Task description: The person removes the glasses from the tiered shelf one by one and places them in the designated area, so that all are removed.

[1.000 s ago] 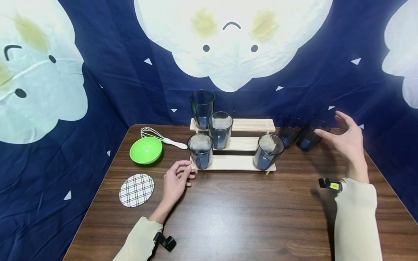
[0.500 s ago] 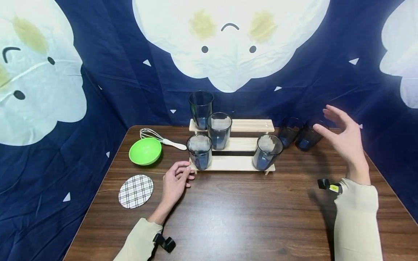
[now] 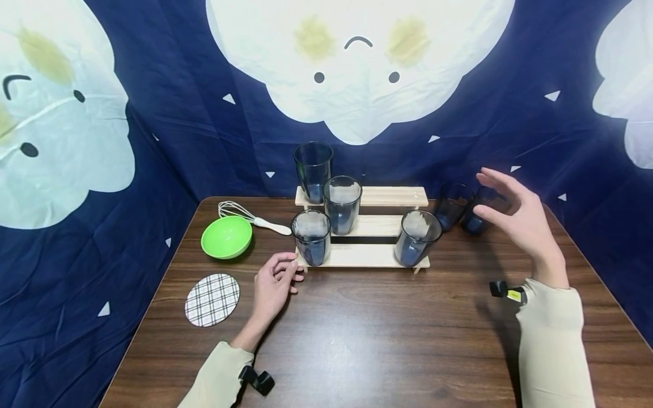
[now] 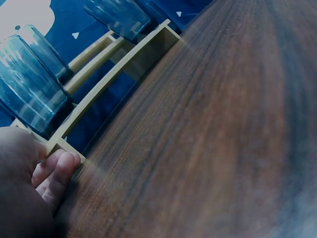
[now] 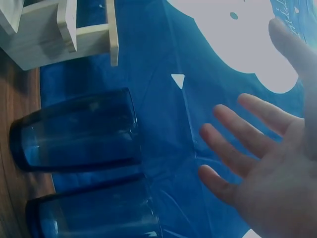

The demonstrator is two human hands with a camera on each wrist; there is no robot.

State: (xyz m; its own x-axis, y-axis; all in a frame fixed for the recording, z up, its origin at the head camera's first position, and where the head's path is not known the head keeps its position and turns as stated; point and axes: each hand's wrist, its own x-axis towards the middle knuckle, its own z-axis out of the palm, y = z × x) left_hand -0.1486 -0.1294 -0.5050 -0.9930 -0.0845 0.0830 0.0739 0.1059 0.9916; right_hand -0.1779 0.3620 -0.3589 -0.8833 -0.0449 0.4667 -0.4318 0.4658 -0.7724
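A stepped wooden rack (image 3: pixel 380 195) stands mid-table with dark blue glasses on it: one on the top step (image 3: pixel 313 169), one on the middle step (image 3: pixel 343 204), two on the bottom step (image 3: pixel 312 237) (image 3: pixel 417 238). Two more glasses stand on the table to its right (image 3: pixel 453 205) (image 3: pixel 473 222), seen close in the right wrist view (image 5: pixel 79 131) (image 5: pixel 94 210). My right hand (image 3: pixel 512 218) hovers with fingers spread (image 5: pixel 247 124), just in front of the rightmost glass, holding nothing. My left hand (image 3: pixel 272 283) rests on the table, fingers loosely curled (image 4: pixel 54 171) against the rack's front left corner.
A green bowl (image 3: pixel 227 236), a whisk (image 3: pixel 250 215) and a plaid round coaster (image 3: pixel 212 298) lie on the left of the brown wooden table (image 3: pixel 382 340). Dark blue cloth with white cloud figures hangs close behind and beside the table.
My right hand has drifted left and a little forward, now partly covering the rightmost glass. The left hand and all glasses have stayed put.
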